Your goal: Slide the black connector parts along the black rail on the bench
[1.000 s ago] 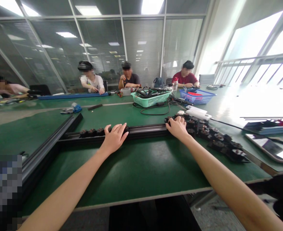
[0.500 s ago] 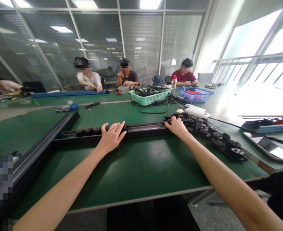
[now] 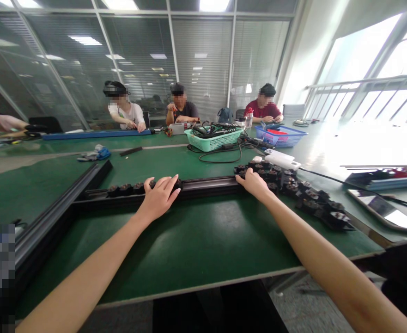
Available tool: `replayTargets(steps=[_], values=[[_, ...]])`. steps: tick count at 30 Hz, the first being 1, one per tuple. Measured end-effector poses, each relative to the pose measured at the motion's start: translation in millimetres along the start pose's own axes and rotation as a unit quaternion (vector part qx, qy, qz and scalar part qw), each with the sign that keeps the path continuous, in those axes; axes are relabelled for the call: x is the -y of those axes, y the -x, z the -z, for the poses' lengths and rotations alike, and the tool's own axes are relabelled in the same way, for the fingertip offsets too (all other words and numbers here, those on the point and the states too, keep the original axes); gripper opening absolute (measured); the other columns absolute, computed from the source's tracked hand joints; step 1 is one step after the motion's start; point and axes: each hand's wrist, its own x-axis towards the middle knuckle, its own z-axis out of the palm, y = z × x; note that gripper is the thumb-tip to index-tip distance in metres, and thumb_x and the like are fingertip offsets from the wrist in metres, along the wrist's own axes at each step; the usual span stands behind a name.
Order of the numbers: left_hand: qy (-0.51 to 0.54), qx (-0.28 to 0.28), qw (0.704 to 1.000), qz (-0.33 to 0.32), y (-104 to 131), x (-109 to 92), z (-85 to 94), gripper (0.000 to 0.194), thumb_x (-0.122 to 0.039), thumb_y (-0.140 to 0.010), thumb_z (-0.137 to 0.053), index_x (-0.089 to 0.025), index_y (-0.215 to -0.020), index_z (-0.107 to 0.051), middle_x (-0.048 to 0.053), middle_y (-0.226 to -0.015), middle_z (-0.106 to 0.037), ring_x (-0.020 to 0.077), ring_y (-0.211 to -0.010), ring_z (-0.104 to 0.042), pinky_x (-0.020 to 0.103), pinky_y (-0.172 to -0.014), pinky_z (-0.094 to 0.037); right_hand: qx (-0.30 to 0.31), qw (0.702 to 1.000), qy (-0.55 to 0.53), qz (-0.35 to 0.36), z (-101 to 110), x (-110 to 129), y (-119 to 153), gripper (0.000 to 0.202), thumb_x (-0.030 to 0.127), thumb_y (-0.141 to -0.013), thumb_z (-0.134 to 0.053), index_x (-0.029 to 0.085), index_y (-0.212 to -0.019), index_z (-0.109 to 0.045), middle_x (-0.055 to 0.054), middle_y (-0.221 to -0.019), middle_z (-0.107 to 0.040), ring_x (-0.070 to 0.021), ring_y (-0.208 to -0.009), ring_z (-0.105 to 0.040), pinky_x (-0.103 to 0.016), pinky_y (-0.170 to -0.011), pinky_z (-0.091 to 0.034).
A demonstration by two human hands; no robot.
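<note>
A black rail (image 3: 210, 183) lies across the green table, its left end against a second, longer black rail (image 3: 56, 203) that runs diagonally. Several small black parts (image 3: 125, 188) sit in a row in the left part of the crosswise rail. My left hand (image 3: 160, 196) rests over that row with its fingers spread, touching the parts beneath it. At the rail's right end, my right hand (image 3: 253, 181) has its fingers closed together by a heap of similar black parts (image 3: 310, 196); what they hold, if anything, is hidden.
Behind are a green basket (image 3: 212, 140) of cables, a blue basket (image 3: 282, 137), a white device (image 3: 281, 159) and blue-grey gloves (image 3: 95, 153). A tablet-like panel (image 3: 385, 210) lies right. Several people sit at the far side, one beside a long blue bar (image 3: 95, 135).
The view has shifted very slightly. Both hands remain in nearly the same places on the rail and by the heap.
</note>
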Motion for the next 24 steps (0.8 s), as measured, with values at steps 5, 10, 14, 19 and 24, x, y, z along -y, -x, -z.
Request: replayTargets(steps=[5, 10, 14, 19, 24], values=[[0.002, 0.004, 1.000, 0.006, 0, -1, 1.3, 0.057, -0.045, -0.107, -0.029, -0.022, -0.156, -0.045, 0.017, -0.144, -0.063, 0.0318, -0.138, -0.052, 0.060, -0.118, -0.017, 0.001, 1.000, 0.004, 0.000, 0, -1, -1, 0.055, 0.054, -0.102, -0.044, 0.009, -0.133, -0.047, -0.028, -0.133, -0.061, -0.0362, -0.124, -0.063, -0.041, -0.097, -0.049], [0.004, 0.005, 1.000, 0.005, 0, 0, 0.3, 0.056, -0.045, -0.107, -0.028, -0.022, -0.156, -0.044, 0.017, -0.144, -0.062, 0.0302, -0.139, -0.052, 0.060, -0.119, -0.015, -0.003, 1.000, 0.005, 0.006, 1, -1, 2, 0.054, 0.054, -0.102, -0.045, 0.009, -0.131, -0.050, -0.026, -0.130, -0.063, -0.0366, -0.123, -0.063, -0.041, -0.097, -0.049], [0.006, 0.004, 1.000, 0.003, 0, -1, 1.2, 0.056, -0.045, -0.107, -0.027, -0.023, -0.156, -0.044, 0.017, -0.144, -0.062, 0.0301, -0.138, -0.052, 0.060, -0.118, -0.015, -0.010, 1.000, 0.007, 0.010, 2, -1, 2, 0.054, 0.054, -0.102, -0.045, 0.009, -0.130, -0.052, -0.026, -0.129, -0.064, -0.0358, -0.121, -0.064, -0.041, -0.096, -0.050], [0.007, 0.009, 1.000, 0.010, 0, -1, 1.8, 0.057, -0.046, -0.107, -0.026, -0.024, -0.156, -0.044, 0.017, -0.144, -0.062, 0.0303, -0.138, -0.051, 0.060, -0.118, -0.016, -0.011, 1.000, 0.016, 0.017, 2, -6, -5, 0.055, 0.058, -0.099, -0.050, 0.011, -0.127, -0.056, -0.024, -0.126, -0.066, -0.0347, -0.120, -0.065, -0.041, -0.095, -0.050], [0.007, 0.009, 1.000, 0.010, 0, -1, 1.4, 0.057, -0.045, -0.107, -0.027, -0.023, -0.156, -0.044, 0.017, -0.144, -0.062, 0.0299, -0.138, -0.051, 0.060, -0.118, -0.015, -0.017, 0.999, 0.023, 0.029, 1, -10, -8, 0.055, 0.057, -0.099, -0.048, 0.010, -0.127, -0.058, -0.025, -0.126, -0.067, -0.0349, -0.121, -0.065, -0.041, -0.095, -0.050]])
